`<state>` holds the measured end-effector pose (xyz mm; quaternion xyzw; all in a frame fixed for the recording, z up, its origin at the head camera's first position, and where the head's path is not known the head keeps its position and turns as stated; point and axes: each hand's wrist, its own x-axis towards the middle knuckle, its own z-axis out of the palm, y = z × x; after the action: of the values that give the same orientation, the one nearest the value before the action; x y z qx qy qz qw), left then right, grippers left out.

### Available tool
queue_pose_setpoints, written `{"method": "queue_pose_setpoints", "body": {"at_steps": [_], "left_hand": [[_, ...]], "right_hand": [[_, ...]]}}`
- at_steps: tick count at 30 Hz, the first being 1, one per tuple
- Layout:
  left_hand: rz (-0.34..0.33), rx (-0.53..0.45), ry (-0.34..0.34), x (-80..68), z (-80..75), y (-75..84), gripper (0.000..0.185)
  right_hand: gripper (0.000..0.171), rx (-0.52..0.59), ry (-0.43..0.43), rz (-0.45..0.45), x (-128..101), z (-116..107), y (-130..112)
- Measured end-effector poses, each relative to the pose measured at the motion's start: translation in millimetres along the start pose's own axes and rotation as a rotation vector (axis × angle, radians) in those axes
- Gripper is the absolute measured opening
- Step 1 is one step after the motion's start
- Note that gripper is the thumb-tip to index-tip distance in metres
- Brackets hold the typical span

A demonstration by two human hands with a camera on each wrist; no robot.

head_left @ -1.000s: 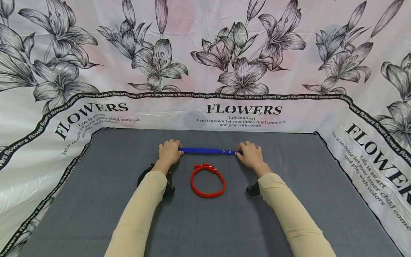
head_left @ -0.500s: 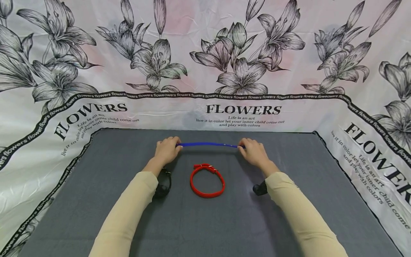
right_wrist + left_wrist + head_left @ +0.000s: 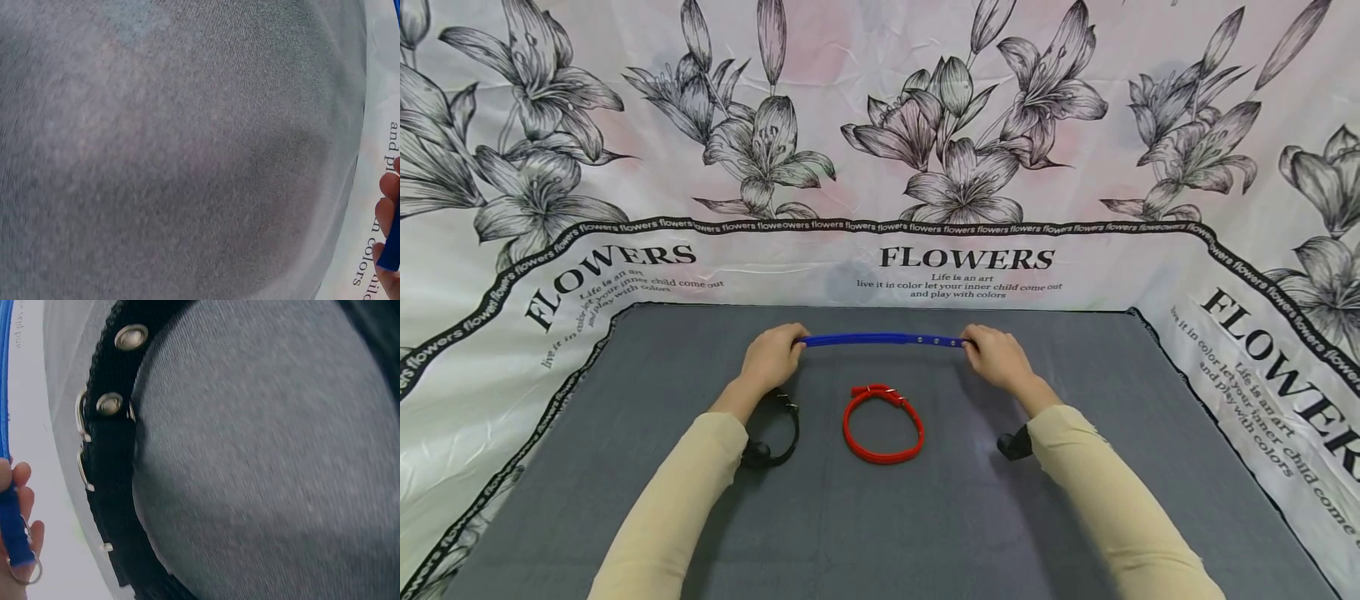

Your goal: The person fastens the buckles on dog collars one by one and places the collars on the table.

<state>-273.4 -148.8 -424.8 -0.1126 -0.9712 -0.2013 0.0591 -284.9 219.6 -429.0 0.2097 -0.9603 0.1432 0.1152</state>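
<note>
Counting the red loop as a clock's centre, I see a black strap curved on the grey cloth at nine, with no fingers on it. At ten, the person's left hand has its fingers curled round one end of a blue strap. That strap spans twelve o'clock nearly straight, its eyelets toward the right hand at two, whose fingers and thumb pinch the other end. I'd judge the handling of the blue strap to be midway: it is drawn out to its length, but neither formed into a loop nor released. The red one looks done up, its buckle near one o'clock, and nobody touches it.

Some of it I can't make out. The left forearm covers the black strap's left side, where it merges with something dark by the wrist. The left wrist view cuts that hand off at eight o'clock, though a metal ring shows on the blue end. I can't say whether the blue strap clears the cloth. Rightward, a dark lump is half under the sleeve, and the right wrist view catches only fingers at four o'clock.
</note>
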Motion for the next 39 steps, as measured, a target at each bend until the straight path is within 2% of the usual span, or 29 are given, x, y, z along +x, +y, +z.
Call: {"method": "queue_pose_setpoints", "body": {"at_steps": [7, 13, 18, 21, 26, 30, 34, 39], "left_hand": [[-0.040, -0.013, 0.066, -6.6, -8.3, -6.8, 0.017], [-0.070, -0.078, 0.117, -11.7, -13.0, -7.9, 0.020], [-0.081, -0.212, 0.124, -13.9, -17.5, -3.6, 0.021], [-0.085, -0.305, 0.109, -15.1, -22.1, 0.8, 0.021], [-0.104, -0.533, 0.027, -15.1, -27.2, 3.0, 0.027], [-0.101, -0.685, -0.019, -15.4, -29.3, 4.6, 0.035], [-0.075, -0.755, 0.004, -17.0, -29.9, 9.1, 0.034], [-0.069, -0.740, 0.068, -17.3, -29.0, 13.8, 0.032]], "right_hand": [[0.010, 0.053, -0.051, 0.073, -3.0, -8.0, -0.6], [0.013, 0.182, -0.056, 0.114, -2.9, -13.1, -3.4], [0.016, 0.311, -0.100, 0.124, -2.4, -18.6, -8.1], [0.019, 0.408, -0.133, 0.171, -2.2, -23.6, -10.9], [0.030, 0.604, -0.176, 0.268, -1.2, -29.9, -10.3], [0.035, 0.697, -0.167, 0.266, -0.9, -30.9, -9.9], [0.033, 0.701, -0.110, 0.230, 0.5, -31.3, -13.9], [0.035, 0.723, -0.078, 0.221, 2.8, -32.4, -21.7]]}}
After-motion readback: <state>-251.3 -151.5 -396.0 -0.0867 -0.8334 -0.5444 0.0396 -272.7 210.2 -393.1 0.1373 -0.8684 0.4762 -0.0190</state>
